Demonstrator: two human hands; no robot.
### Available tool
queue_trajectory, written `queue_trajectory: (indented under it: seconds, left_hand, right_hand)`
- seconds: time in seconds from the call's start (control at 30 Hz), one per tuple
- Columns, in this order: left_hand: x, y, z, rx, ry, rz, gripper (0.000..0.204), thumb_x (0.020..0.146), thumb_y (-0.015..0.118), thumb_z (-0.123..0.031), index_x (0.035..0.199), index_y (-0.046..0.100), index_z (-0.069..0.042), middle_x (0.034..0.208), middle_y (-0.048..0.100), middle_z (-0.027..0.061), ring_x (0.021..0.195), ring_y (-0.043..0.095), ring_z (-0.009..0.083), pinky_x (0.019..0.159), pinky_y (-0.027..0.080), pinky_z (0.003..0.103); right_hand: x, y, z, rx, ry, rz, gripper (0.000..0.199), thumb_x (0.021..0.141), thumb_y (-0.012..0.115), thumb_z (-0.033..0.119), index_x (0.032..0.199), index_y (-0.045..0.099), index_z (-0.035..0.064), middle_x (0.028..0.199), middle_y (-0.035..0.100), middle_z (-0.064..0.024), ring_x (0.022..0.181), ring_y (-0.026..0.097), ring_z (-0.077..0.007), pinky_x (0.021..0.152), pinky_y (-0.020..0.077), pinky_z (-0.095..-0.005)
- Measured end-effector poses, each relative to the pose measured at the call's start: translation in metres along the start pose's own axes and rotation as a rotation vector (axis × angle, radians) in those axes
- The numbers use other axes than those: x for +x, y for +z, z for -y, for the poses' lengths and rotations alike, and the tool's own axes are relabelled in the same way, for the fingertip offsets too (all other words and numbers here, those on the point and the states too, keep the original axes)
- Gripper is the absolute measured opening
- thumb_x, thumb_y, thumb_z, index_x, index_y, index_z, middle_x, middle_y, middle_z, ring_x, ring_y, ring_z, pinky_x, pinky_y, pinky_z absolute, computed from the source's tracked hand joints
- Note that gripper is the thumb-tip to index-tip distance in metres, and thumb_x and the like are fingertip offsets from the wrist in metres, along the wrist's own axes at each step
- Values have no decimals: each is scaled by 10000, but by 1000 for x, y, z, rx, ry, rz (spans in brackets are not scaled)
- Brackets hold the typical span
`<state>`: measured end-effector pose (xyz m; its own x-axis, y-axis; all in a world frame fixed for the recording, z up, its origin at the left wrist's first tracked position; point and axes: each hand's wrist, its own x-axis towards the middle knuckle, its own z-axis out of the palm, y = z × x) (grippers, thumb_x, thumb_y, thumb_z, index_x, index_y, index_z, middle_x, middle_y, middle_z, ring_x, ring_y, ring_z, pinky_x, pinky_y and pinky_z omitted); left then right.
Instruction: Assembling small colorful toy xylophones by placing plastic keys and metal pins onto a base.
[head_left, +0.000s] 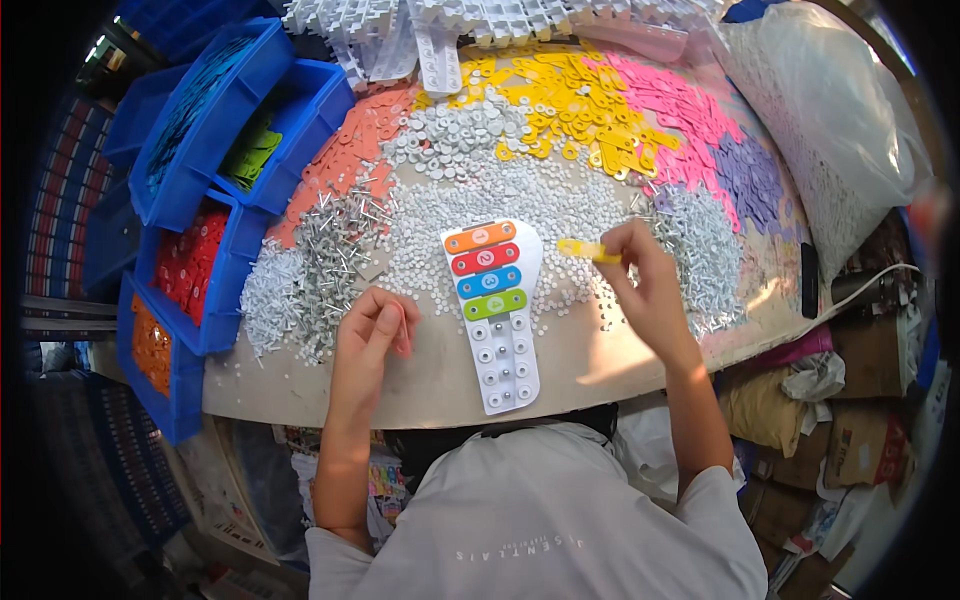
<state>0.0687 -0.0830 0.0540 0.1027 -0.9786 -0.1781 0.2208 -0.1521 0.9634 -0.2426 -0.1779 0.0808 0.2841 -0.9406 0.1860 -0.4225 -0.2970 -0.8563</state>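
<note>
In front of me lies a white plastic board [530, 350], narrower toward me. Across its far half sit an orange strip [460, 241], a red strip [500, 257], a blue strip [470, 286] and a green strip [485, 306], each with a round numbered middle. Its near half carries white ring-shaped washers [486, 355] in two rows with small metal pins between. Left of the board, my left hand [366, 338] is closed on a salmon-coloured strip [403, 338], mostly hidden by the fingers. My right hand [645, 285] pinches a yellow strip [582, 250] just right of the board, above the small white parts.
Small white parts [580, 200] spread beyond the board. Metal rivets [330, 250] and white pins [270, 300] lie left, more pins [705, 260] right. Yellow [560, 100], pink [670, 110], purple [750, 175] and salmon strips [350, 145] form piles. Blue bins [240, 260] stand left; a plastic sack [820, 120] right.
</note>
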Motion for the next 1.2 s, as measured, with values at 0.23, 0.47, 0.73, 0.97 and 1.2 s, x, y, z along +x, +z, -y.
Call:
queue_trajectory:
  seconds: [0.23,0.47,0.73,0.97,1.2]
  left_hand:
    - [-17,19,2,-85,-192,67,211,1066,496,-241,1032,586,-53,841,626,-4,627,450,17,502,309,169]
    - [-16,33,1,134,-158,103,121,984,614,-81,1043,678,2,916,710,20,706,578,34,609,428,169]
    - [-10,38,8,132,-94,-59,134,910,711,-95,962,713,28,895,721,52,825,642,90,710,475,233]
    - [-7,32,15,591,182,-15,101,815,771,-153,857,763,-61,928,634,50,981,556,208,909,412,345]
    - [-1,40,17,709,273,-7,136,769,813,-199,832,773,-85,994,591,32,1024,521,210,932,350,363]
  right_hand:
    - [-49,18,1,286,83,148,148,846,682,-28,956,599,25,951,608,-49,870,580,-128,721,458,-264]
    - [-65,24,3,562,360,30,157,907,701,16,1040,622,-4,994,628,-28,892,606,-84,785,491,-219]
    - [-64,58,26,385,399,151,97,878,720,24,954,663,6,927,666,-20,812,616,-76,711,486,-244]
    - [-65,82,35,6,110,78,121,841,747,54,879,640,13,854,610,-108,801,595,-256,671,497,-363]
    - [-65,84,21,-172,20,38,162,816,771,79,850,625,16,842,570,-98,839,574,-262,714,488,-360]
